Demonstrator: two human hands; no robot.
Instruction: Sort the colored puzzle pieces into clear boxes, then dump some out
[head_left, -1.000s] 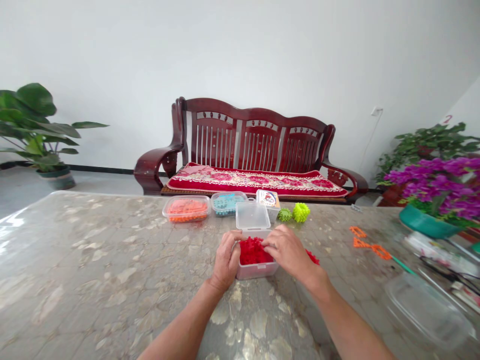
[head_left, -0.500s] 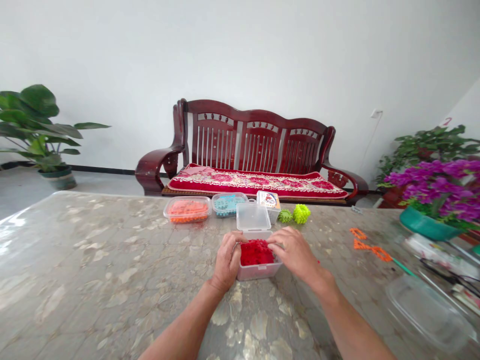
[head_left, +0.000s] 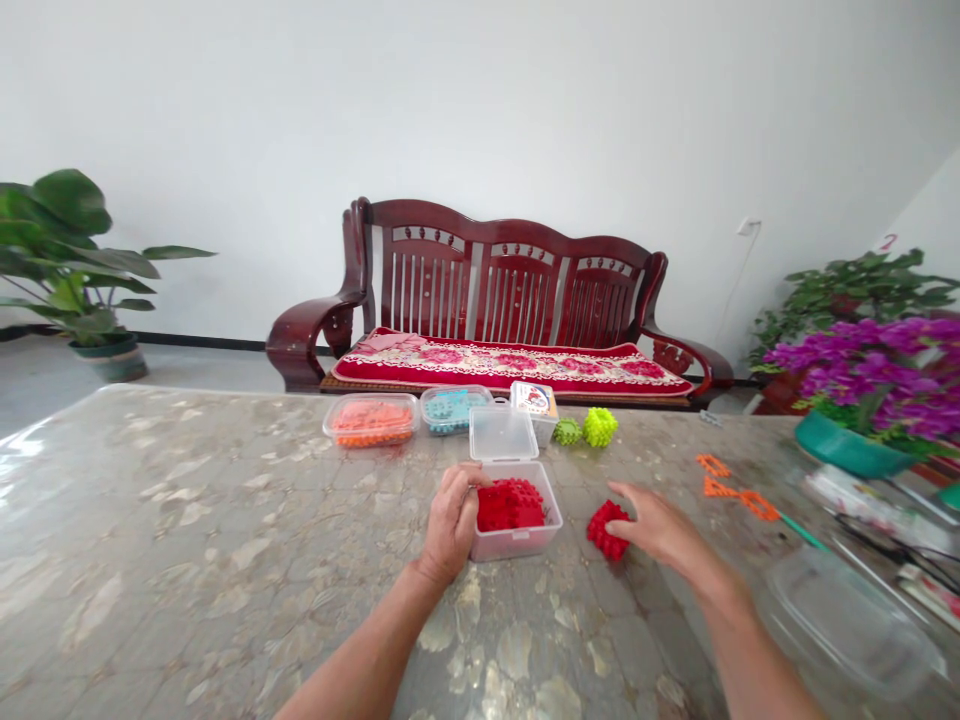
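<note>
The two hands were apart. The left hand (head_left: 450, 520), at the centre of the frame, was curled over the left wall of an open clear box (head_left: 516, 543), its fingertips bent over the rim and its palm outside. Red pieces (head_left: 514, 508) lay in that box. The right hand (head_left: 651, 525), right of centre, had thumb and fingers spread around a red cluster (head_left: 604, 530) on the table (head_left: 300, 570), the thumb at its right side; how firmly it touched could not be told.

The left fingers hid the box's upper left corner, and both forearms were cut off by the bottom edge. The dark clutter (head_left: 892, 540) at the far right was blurred and hard to make out.

Behind the box its lid (head_left: 502, 434) stood raised, partly in front of a labelled box (head_left: 536, 402). To the left sat tubs of orange (head_left: 373, 420) and blue pieces (head_left: 452, 410); to the right, a dark green (head_left: 568, 431) and a lime cluster (head_left: 601, 427). Orange shapes (head_left: 759, 504) and a clear container (head_left: 855, 620) lay towards the lower right.
</note>
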